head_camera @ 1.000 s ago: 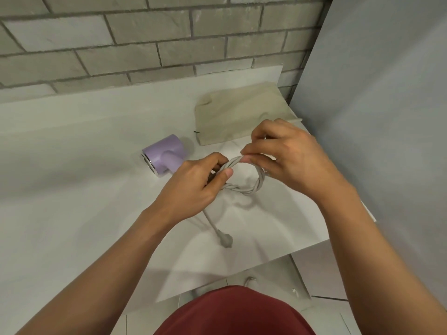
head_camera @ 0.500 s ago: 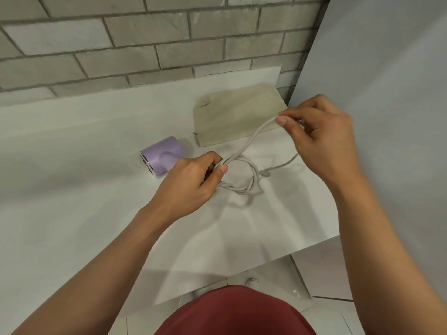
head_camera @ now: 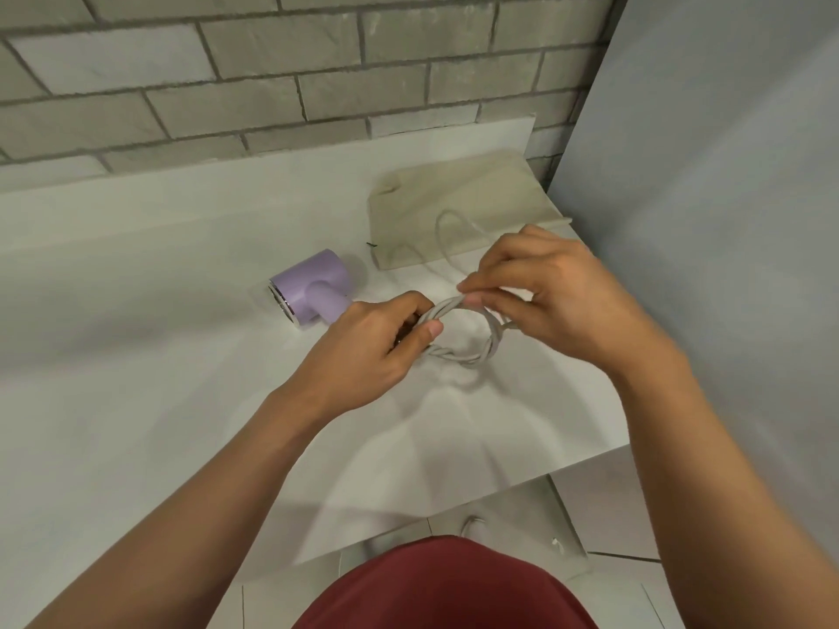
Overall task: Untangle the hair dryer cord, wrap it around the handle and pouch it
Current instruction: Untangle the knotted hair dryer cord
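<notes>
back from 1 o'clock, the right hand [head_camera: 558, 301] pinches the twisted grey cord [head_camera: 472, 357] at centre, the left hand [head_camera: 363, 351] with grip clamped on it, one freed loop now over the beige cloth pouch [head_camera: 490, 188] at 12 o'clock: untangling partway.

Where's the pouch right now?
In the head view, the pouch lies flat at the far right of the counter, behind the right hand and right of the dryer.

A lilac hair dryer [head_camera: 313, 288] with a silvery rim, a pale grey twisted cord [head_camera: 472, 351] and a beige pouch [head_camera: 463, 206] lie on a white tabletop [head_camera: 136, 356] against grey brick-patterned wall tiles [head_camera: 272, 61].
</notes>
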Tool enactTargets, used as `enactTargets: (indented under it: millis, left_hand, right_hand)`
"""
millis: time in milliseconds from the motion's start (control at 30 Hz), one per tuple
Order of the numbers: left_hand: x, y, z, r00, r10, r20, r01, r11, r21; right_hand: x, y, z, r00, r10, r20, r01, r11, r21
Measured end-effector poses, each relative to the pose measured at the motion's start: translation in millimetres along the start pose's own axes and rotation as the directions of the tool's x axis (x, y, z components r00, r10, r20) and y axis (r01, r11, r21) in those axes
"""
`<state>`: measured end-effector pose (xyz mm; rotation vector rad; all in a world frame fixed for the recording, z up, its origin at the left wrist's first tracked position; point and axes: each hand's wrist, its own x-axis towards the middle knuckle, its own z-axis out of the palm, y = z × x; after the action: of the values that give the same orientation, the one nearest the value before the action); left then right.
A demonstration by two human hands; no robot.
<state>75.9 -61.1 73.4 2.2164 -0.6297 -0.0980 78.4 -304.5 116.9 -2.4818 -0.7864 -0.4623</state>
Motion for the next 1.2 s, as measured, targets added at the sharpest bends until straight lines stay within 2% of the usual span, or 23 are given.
enactTargets:
  millis: [100,200,267,333,433,500,567,967,1067,1200]
  left_hand:
    - [0,1,-3,1.0,0.006,-0.029,-0.006,1.0,-0.01]
    - [1,2,-5,1.0,0.013,-0.02,-0.013,1.0,-0.004]
    - [2,1,-7,1.0,0.017,-0.026,-0.016,1.0,0.019]
    - [3,0,-8,0.999,0.003,-0.04,-0.002,0.999,0.042]
    - [5,0,-6,0.999,-0.013,-0.04,0.015,0.999,0.048]
    - [6,0,-5,0.999,-0.003,-0.034,0.005,0.999,0.051]
    - [6,0,-4,1.0,0.01,-0.016,-0.009,0.999,0.036]
    - [15,1,2,0.982,0.125,-0.141,-0.119,0.992,0.048]
    - [18,-1,-1,0.963,0.161,-0.218,-0.141,0.984,0.106]
    - [16,-7,0,0.966,0.14,-0.219,-0.134,0.99,0.043]
  right_hand:
    - [0,6,-9,0.988,0.099,-0.122,-0.081,0.986,0.145]
    - [0,8,-8,0.98,0.156,-0.125,-0.126,0.967,0.222]
    - [0,11,-3,0.973,0.197,-0.121,-0.167,0.961,0.223]
    - [-1,13,0,0.97,0.221,-0.104,-0.205,0.967,0.151]
    - [-1,2,4,0.994,0.104,-0.023,-0.105,0.994,-0.023]
    - [3,-7,6,0.998,-0.022,0.064,0.028,0.996,-0.089]
    - [7,-12,6,0.992,-0.076,0.099,0.089,0.987,-0.131]
    - [0,7,-16,0.985,0.13,0.116,-0.139,0.988,0.072]
    - [-3,12,-21,0.983,0.172,0.06,-0.176,0.98,0.087]
    - [-6,18,-32,0.979,0.203,-0.016,-0.2,0.971,0.133]
